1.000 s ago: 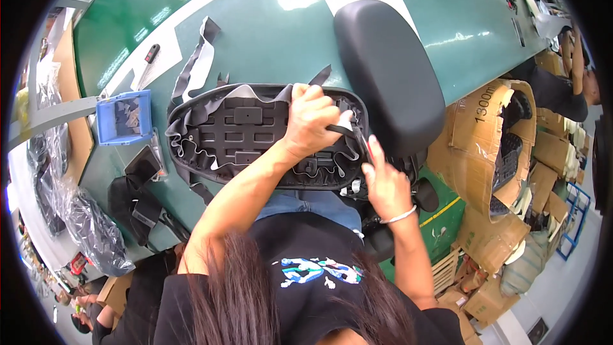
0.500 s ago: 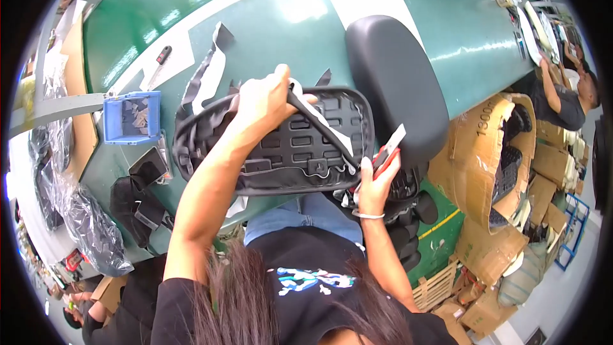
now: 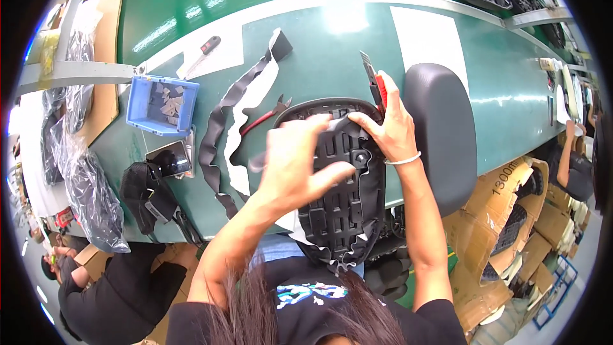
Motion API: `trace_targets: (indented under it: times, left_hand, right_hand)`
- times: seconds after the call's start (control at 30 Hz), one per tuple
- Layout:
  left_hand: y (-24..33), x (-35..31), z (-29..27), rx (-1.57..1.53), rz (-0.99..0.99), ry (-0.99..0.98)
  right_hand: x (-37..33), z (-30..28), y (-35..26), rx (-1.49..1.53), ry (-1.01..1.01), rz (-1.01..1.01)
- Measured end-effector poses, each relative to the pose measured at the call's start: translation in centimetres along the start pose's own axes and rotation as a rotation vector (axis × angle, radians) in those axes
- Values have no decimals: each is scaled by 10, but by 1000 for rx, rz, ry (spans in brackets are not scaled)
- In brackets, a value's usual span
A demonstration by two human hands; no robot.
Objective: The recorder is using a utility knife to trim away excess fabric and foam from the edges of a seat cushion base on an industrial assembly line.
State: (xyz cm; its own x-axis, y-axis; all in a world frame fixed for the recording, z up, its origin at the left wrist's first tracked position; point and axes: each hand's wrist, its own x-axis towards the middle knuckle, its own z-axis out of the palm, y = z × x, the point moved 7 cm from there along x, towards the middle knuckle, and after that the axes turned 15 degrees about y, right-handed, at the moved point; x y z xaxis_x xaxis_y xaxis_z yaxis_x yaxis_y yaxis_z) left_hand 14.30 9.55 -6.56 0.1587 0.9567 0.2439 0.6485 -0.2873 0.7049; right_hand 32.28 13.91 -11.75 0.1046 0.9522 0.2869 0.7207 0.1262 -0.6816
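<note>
A black seat pad (image 3: 329,214) with a ribbed plastic underside stands lengthwise before me, its near end against my shirt. Loose black cover material is gathered along its rim. My left hand (image 3: 295,165) hovers above the pad's left side, slightly blurred, with thumb and fingers apart and nothing visible in them. At the far right corner of the pad, my right hand (image 3: 397,129) grips a red utility knife (image 3: 381,91), its blade pointing up and away. The right thumb rests by the cover's folded edge. Red-handled pliers (image 3: 263,117) lie partly behind the pad's far left corner.
A finished black cushion (image 3: 442,144) lies to the right. Left are long black-and-white fabric strips (image 3: 246,102), a blue bin (image 3: 161,107) of small pieces, a phone (image 3: 171,158) and a black pouch (image 3: 147,195). Another knife (image 3: 207,46) lies on paper. A cardboard box (image 3: 495,214) stands at right.
The seat pad has turned from crosswise to lengthwise. My left hand has let go of the cover strip and lowered. My right hand, still with the knife, has moved up to the far corner.
</note>
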Motion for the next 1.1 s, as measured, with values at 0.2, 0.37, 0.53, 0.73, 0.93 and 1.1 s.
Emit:
trace_targets:
  times: [0.2, 0.37, 0.53, 0.73, 0.93, 1.1]
  left_hand:
    - [-17, 24, 66, 276, 53, 91]
    - [-19, 28, 65, 42, 45, 32]
    - [-27, 45, 53, -423, -235, -230]
    - [27, 94, -26, -595, 83, -83]
    - [61, 111, -112, -849, 238, 134]
    - [67, 94, -103, -1351, -228, -227]
  right_hand:
    - [2, -23, 11, 149, -100, 125]
    - [6, -56, 0, -98, -224, -273]
    - [-6, -37, -6, -333, -511, -335]
    - [-60, -51, -5, -275, -320, -138]
    - [-150, -72, -8, -164, -221, 48]
    - [-187, -83, -18, -247, -276, 91]
